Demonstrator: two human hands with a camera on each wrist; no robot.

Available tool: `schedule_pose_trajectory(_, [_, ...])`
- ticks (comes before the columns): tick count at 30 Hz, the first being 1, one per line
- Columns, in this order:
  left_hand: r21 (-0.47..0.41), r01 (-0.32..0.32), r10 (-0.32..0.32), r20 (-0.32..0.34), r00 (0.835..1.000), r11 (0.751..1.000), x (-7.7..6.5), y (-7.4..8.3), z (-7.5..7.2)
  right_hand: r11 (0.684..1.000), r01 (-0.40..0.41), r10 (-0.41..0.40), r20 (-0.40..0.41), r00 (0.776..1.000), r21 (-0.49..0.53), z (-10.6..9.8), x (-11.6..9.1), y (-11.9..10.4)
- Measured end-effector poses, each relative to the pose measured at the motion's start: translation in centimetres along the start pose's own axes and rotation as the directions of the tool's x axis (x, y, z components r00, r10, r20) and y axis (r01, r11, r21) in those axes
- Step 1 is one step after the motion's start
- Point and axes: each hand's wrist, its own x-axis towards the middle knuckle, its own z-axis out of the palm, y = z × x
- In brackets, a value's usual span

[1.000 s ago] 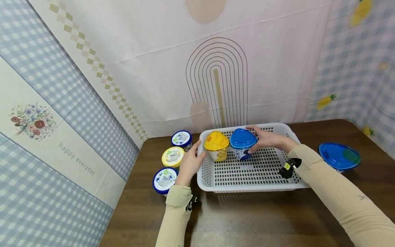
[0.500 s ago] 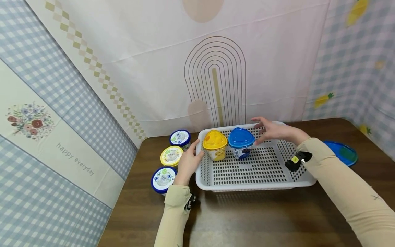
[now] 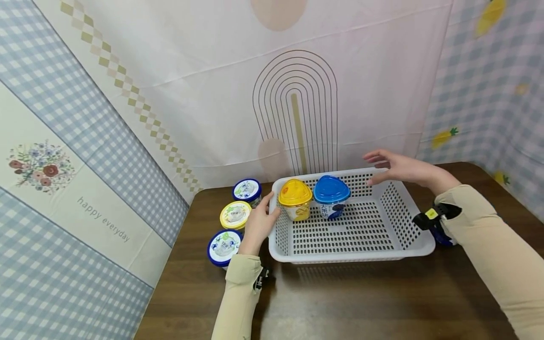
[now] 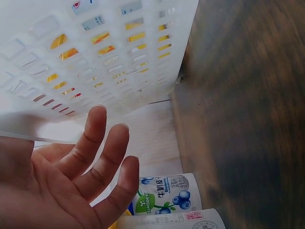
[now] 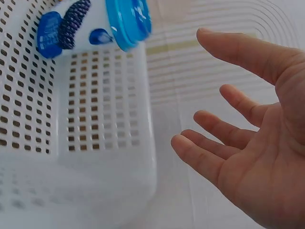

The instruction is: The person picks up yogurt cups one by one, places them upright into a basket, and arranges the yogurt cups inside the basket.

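Note:
A white perforated plastic basket holds a yellow-lidded yogurt cup and a blue-lidded yogurt cup, standing upright side by side toward the left end. My left hand grips the basket's left rim, its thumb over the edge; in the left wrist view the other fingers spread loosely outside the wall. My right hand is over the basket's far right part, fingers apart and holding nothing. The right wrist view shows that palm bare, away from the blue-lidded cup.
Left of the basket stand three round tubs: a blue-rimmed tub at the back, a yellow-rimmed tub, and another blue-rimmed tub in front. Part of a blue object shows beneath the right forearm. A patterned cloth hangs behind the wooden table.
My right hand has let go of the blue-lidded cup and moved up and right, away from it. The cup stays in the basket, and my left hand keeps its place on the rim.

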Motion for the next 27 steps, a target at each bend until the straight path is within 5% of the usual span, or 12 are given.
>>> schedule_pose_trajectory(13, [-0.008, -0.003, 0.003, -0.006, 1.0, 1.0, -0.1, 0.0, -0.4, 0.995, -0.094, 0.091, -0.115, 0.989, -0.023, -3.5, -4.6, 2.3])
schedule_pose_trajectory(27, [-0.025, 0.007, -0.007, 0.004, 1.0, 1.0, -0.3, 0.1, -0.2, 0.967, -0.227, 0.21, -0.144, 0.967, -0.112, -5.8, -10.1, 6.7])
